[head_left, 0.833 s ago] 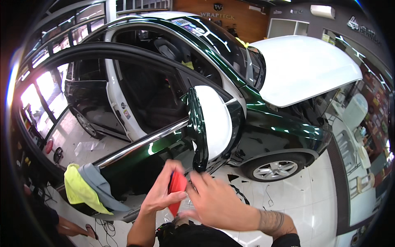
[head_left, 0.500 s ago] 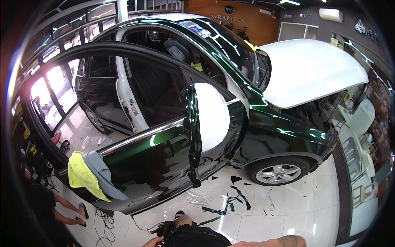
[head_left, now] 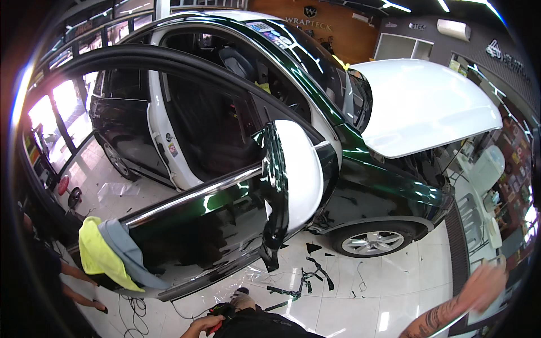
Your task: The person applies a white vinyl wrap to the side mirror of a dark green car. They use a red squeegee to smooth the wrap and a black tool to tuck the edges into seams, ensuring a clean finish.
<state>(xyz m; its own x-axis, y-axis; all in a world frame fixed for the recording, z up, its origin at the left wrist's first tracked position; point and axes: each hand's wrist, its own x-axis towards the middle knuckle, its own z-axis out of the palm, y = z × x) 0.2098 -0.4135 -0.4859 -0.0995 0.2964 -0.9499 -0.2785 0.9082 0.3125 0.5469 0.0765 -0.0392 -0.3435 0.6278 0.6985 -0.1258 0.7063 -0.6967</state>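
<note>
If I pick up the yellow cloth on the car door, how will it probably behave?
The yellow cloth is probably floppy, since it hangs in soft folds over the door. It looks light, as the fabric seems thin. It might tug the grey cloth along, because the two appear to touch.

Dressed in black cloth, right of the left fingers. Fitted with a dark pouch, red and green bits included, just beside those fingers. Tattooed in dark patterning along the right forearm, below the blurred right fingers.
</note>
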